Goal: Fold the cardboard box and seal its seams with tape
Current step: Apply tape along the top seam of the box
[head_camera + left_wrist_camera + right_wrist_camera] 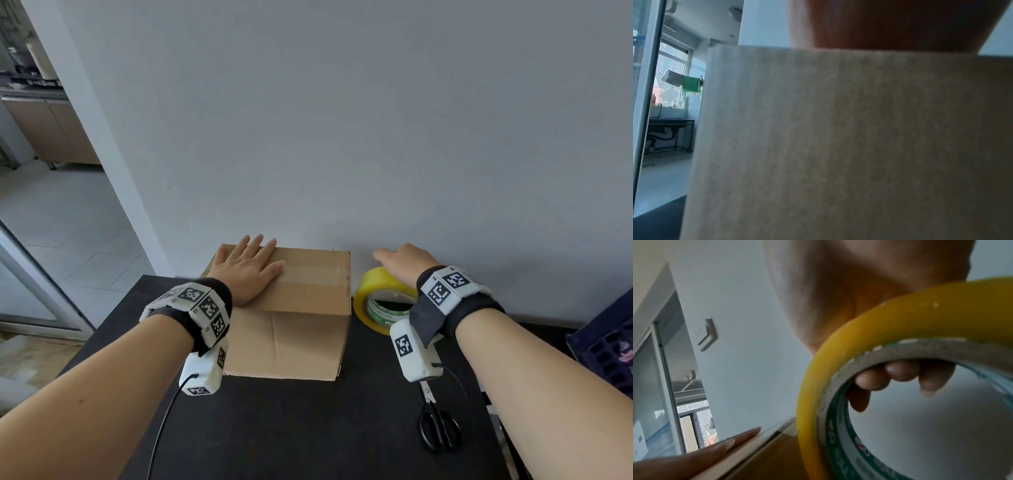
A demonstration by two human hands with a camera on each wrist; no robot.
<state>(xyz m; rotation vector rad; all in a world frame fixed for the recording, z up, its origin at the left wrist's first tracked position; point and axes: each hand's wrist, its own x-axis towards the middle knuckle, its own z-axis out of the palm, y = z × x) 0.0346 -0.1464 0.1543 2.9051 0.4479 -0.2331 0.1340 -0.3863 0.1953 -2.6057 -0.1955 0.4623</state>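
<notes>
A brown cardboard box [301, 308] stands closed on the black table [308, 428], with a strip of tape along its top seam. My left hand [251, 265] lies flat on the box top, fingers straight; the left wrist view shows only the box side [838, 146] close up. To the right of the box a yellow tape roll [376, 301] stands on edge. My right hand [400, 260] is over the roll, and in the right wrist view its fingers [898, 376] curl over the roll [890, 331] behind the core.
Black scissors [438, 428] lie on the table near the front right. A dark crate [609, 342] sits at the right edge. The wall is close behind the box. The table's left edge drops to a tiled floor by a doorway.
</notes>
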